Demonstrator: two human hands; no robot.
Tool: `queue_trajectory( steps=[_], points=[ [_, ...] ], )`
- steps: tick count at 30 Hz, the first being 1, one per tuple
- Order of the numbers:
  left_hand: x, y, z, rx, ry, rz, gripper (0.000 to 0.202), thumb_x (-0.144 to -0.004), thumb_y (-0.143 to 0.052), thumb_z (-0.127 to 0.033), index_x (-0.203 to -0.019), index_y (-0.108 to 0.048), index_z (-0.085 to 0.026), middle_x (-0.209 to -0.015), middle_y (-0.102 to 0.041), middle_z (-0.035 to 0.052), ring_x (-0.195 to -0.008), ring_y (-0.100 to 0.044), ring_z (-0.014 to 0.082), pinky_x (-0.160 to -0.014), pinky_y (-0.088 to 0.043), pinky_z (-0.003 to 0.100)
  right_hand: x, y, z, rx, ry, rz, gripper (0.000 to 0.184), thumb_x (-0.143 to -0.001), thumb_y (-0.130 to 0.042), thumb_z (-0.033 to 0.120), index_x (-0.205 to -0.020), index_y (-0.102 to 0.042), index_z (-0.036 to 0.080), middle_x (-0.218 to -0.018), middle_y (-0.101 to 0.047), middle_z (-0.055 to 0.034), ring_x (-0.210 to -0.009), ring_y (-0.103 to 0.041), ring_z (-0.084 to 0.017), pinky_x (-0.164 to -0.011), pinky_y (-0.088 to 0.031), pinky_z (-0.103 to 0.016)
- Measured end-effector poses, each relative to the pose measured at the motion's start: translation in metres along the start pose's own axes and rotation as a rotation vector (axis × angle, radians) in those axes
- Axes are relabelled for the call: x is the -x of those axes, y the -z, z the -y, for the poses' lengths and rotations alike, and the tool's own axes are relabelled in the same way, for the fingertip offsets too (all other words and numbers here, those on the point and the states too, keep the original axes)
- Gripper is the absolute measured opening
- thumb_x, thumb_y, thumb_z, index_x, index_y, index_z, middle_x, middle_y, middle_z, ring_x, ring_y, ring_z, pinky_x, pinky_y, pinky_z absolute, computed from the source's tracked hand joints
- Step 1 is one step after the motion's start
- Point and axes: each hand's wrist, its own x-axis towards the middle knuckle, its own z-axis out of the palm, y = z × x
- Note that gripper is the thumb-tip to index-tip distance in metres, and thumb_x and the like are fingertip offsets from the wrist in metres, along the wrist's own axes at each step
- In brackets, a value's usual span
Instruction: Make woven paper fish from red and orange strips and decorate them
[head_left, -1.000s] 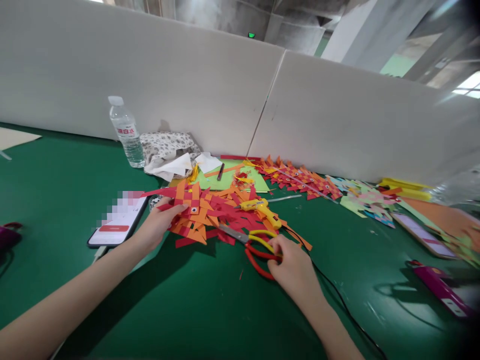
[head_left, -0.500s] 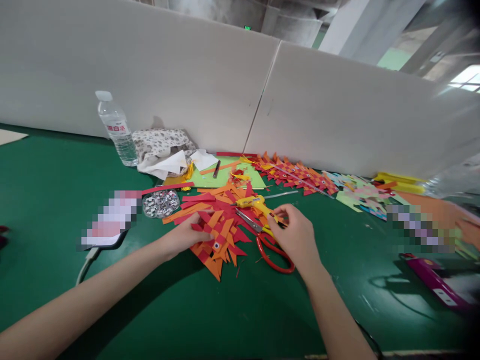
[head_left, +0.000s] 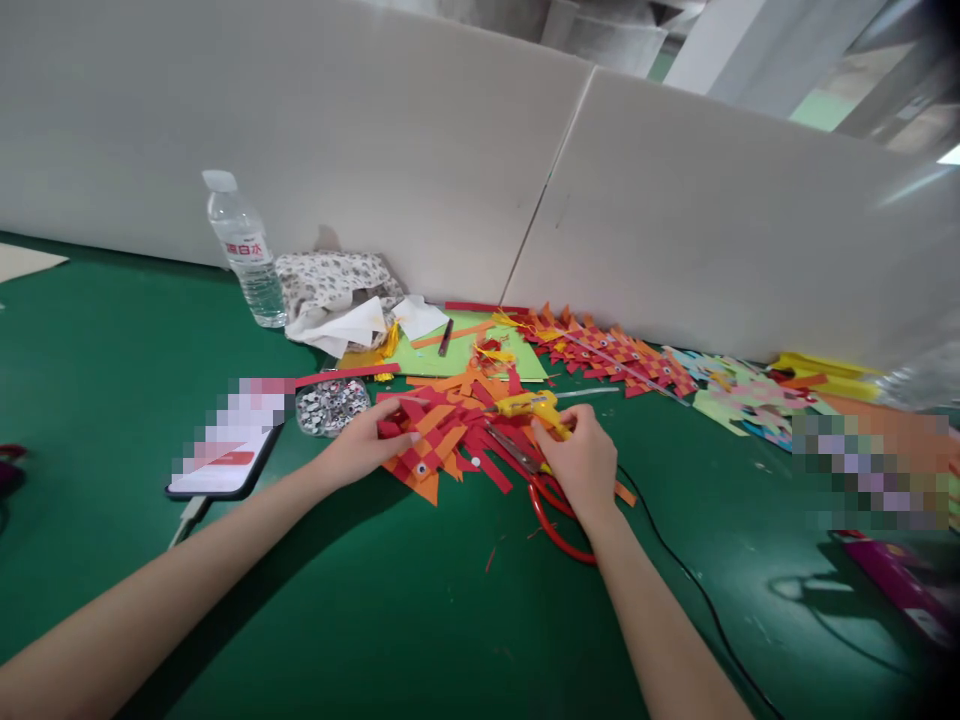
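Observation:
My left hand [head_left: 361,440] is closed on a woven red and orange paper fish [head_left: 429,452], which shows a googly eye near its lower edge. With my right hand [head_left: 583,458] I grip the handle of a yellow hot glue gun [head_left: 529,403], its nozzle pointing left. Below the glue gun lie red-handled scissors [head_left: 556,537], partly hidden by my right hand. Loose red and orange paper strips [head_left: 450,393] are heaped behind the fish. A small white disc [head_left: 475,462] shows just right of the fish.
Left of the fish is a clear box of googly eyes [head_left: 332,405], beside a phone [head_left: 234,440]. A water bottle [head_left: 251,255] stands near the partition [head_left: 360,130]. Finished woven fish [head_left: 607,345] lie along it. A black cord [head_left: 694,580] crosses the green table [head_left: 420,620].
My right hand has closed round the glue gun's handle, and the gun has shifted slightly. The fish in my left hand has moved up a little. The small white disc has come into sight.

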Motion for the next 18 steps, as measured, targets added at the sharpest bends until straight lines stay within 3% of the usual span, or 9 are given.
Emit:
queue_trajectory(
  steps=[4,7,10,13,15,18],
  points=[
    [0.006,0.001,-0.003,-0.312,-0.285,-0.115,0.022,-0.085,-0.054,-0.028,-0.102,-0.066,-0.023,-0.135,-0.049,0.0081,-0.128,-0.040,0.0255,-0.106,-0.032,0.045,0.000,0.005,0.000,-0.105,-0.007,-0.189,0.030,-0.074,-0.059,0.047,-0.079,-0.040,0.023,-0.080,-0.060,-0.0026,-0.067,-0.055,-0.020,-0.056,-0.034,-0.027],
    [0.007,0.002,-0.007,-0.314,-0.318,-0.194,0.019,-0.086,-0.053,-0.028,-0.095,-0.070,-0.023,-0.125,-0.055,0.0083,-0.120,-0.048,0.0248,-0.100,-0.038,0.044,0.003,0.010,0.003,-0.253,-0.003,-0.239,0.033,-0.073,-0.062,0.046,-0.077,-0.039,0.024,-0.086,-0.062,-0.0044,-0.076,-0.058,-0.021,-0.064,-0.040,-0.029],
    [0.008,-0.001,-0.013,-0.100,-0.101,-0.191,0.020,-0.084,-0.057,-0.035,-0.094,-0.068,-0.022,-0.100,-0.066,0.0064,-0.093,-0.061,0.0211,-0.080,-0.050,0.036,0.007,0.014,0.008,-0.414,-0.104,-0.202,0.036,-0.069,-0.067,0.047,-0.075,-0.040,0.023,-0.088,-0.064,-0.0043,-0.075,-0.060,-0.020,-0.066,-0.044,-0.029],
    [0.010,-0.007,-0.018,0.193,0.174,-0.119,0.028,-0.080,-0.061,-0.040,-0.102,-0.063,-0.023,-0.082,-0.064,0.0019,-0.070,-0.060,0.0159,-0.058,-0.050,0.027,0.011,0.016,0.012,-0.547,-0.202,-0.163,0.039,-0.064,-0.071,0.047,-0.073,-0.042,0.023,-0.087,-0.065,-0.0039,-0.076,-0.062,-0.019,-0.066,-0.047,-0.030],
    [0.012,-0.011,-0.020,0.343,0.302,-0.044,0.036,-0.075,-0.068,-0.037,-0.107,-0.059,-0.023,-0.079,-0.060,-0.0008,-0.066,-0.059,0.0130,-0.053,-0.048,0.023,0.013,0.016,0.015,-0.609,-0.211,-0.144,0.040,-0.062,-0.073,0.046,-0.073,-0.043,0.023,-0.087,-0.065,-0.0042,-0.077,-0.063,-0.020,-0.067,-0.048,-0.031],
    [0.014,-0.014,-0.019,0.441,0.415,0.049,0.049,-0.065,-0.077,-0.026,-0.109,-0.057,-0.022,-0.080,-0.058,-0.0025,-0.071,-0.061,0.0117,-0.059,-0.048,0.022,0.018,0.014,0.018,-0.643,-0.120,-0.120,0.038,-0.064,-0.073,0.042,-0.076,-0.042,0.023,-0.093,-0.066,-0.0058,-0.080,-0.064,-0.020,-0.069,-0.050,-0.032]
  ],
)
